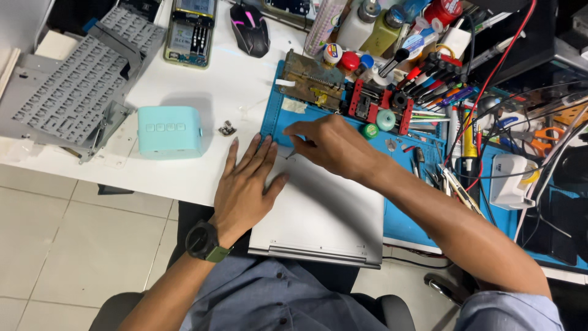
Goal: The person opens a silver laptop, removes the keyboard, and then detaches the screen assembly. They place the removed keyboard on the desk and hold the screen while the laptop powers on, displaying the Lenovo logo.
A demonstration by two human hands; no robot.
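A closed silver laptop [324, 211] lies bottom side up on the blue work mat [404, 224], reaching over the table's front edge toward me. My left hand [245, 181] rests flat on the laptop's left far corner, fingers spread, with a dark watch on the wrist. My right hand [327, 144] is curled over the laptop's far edge, pinching a thin screwdriver [293, 152] whose tip touches the case near the corner.
A mint green box [169, 131] and a small metal part [227, 129] sit on the white table [226, 86] to the left. A grey keyboard frame [79, 86], a phone [190, 30], a mouse [250, 27], bottles, a red tool holder [380, 104] and cables crowd the back and right.
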